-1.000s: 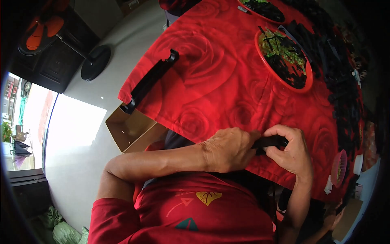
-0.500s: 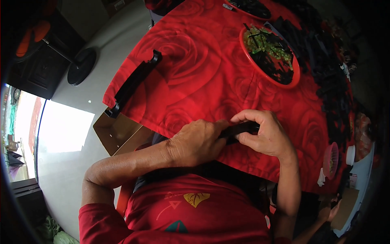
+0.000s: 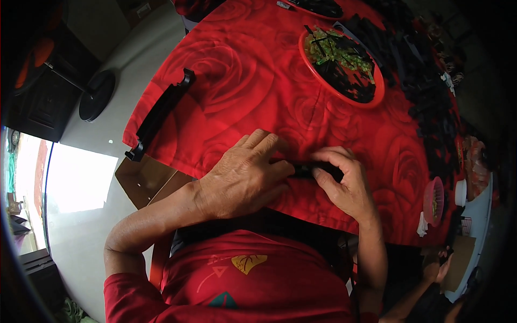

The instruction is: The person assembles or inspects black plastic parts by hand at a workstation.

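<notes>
A short black plastic piece (image 3: 305, 170) lies level between my hands, just above the near part of the red rose-patterned tablecloth (image 3: 253, 102). My left hand (image 3: 245, 172) bends over its left end, back of the hand up; the fingertips underneath are partly hidden. With thumb and fingers my right hand (image 3: 347, 180) holds the right end. A longer black plastic strip (image 3: 161, 114) with raised, notched ends rests at the table's left edge, apart from both hands.
Beyond my right hand, a red plate (image 3: 381, 89) holds green and black small pieces. Many black strips (image 3: 425, 116) are heaped along the right side. A pink basket (image 3: 433, 200) stands near the right edge. Below the left edge is an open cardboard box (image 3: 141, 180). Another person's hand (image 3: 442, 269) shows at lower right.
The left hand's fingers have lifted and spread over the piece's left end, and the hands are slightly farther apart. The whole view has shifted a little.
</notes>
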`<state>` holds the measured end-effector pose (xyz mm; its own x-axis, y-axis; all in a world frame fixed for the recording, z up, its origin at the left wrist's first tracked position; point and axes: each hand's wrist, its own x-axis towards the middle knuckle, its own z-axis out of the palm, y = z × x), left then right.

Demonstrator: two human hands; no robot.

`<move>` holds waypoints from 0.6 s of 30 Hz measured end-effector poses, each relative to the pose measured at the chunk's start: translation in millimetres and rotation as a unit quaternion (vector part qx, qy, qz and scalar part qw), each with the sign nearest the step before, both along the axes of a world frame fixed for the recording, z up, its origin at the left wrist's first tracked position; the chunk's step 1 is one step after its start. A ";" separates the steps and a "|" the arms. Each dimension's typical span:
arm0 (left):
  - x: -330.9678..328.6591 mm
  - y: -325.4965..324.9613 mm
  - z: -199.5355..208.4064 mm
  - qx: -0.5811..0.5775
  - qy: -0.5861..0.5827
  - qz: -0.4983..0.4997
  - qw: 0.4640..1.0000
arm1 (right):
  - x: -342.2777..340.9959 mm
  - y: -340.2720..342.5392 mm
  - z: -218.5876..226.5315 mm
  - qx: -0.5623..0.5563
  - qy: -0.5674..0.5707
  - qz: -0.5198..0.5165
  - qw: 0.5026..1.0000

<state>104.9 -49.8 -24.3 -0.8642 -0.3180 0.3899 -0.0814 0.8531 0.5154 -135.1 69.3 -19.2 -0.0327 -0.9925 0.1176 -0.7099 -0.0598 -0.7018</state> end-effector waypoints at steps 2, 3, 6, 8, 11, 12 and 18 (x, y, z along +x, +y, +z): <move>-5.4 -1.2 -14.8 -0.054 -0.003 0.005 0.999 | 3.7 1.1 2.9 -0.042 0.016 -0.013 0.999; -6.1 -2.7 -17.4 -0.051 -0.004 0.006 0.999 | 5.5 1.8 3.2 -0.085 0.032 -0.025 0.996; -7.3 -6.4 -21.2 -0.039 -0.042 -0.012 0.998 | 0.7 4.7 1.2 -0.122 0.116 0.038 0.985; -7.6 -7.0 -16.0 -0.028 -0.054 -0.017 0.998 | 1.3 2.2 -2.5 -0.123 0.132 0.065 0.981; -10.3 -6.8 -15.9 -0.033 -0.053 -0.021 0.998 | 1.7 -1.6 -12.8 -0.100 0.128 0.079 0.984; -10.3 -7.6 -14.8 -0.030 -0.055 -0.020 0.998 | -0.6 -4.6 -15.9 -0.116 0.133 0.085 0.981; -13.1 -17.1 -9.2 -0.008 -0.091 -0.063 0.994 | -5.9 -9.7 -20.4 -0.132 0.119 0.121 0.977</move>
